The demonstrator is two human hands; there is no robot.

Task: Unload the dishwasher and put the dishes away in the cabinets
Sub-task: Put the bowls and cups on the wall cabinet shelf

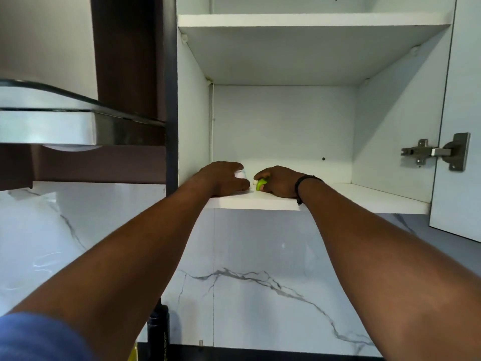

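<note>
Right hand [277, 181] pinches a smooth green piece [260, 184]; left hand [223, 179] cups something pale on the shelf [364, 198].

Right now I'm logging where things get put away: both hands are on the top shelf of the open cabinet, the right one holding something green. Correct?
Not quite. The head view shows the left hand and the right hand on the bottom shelf of the open cabinet; the upper shelf is well above them. The right hand does hold a small green object.
</note>
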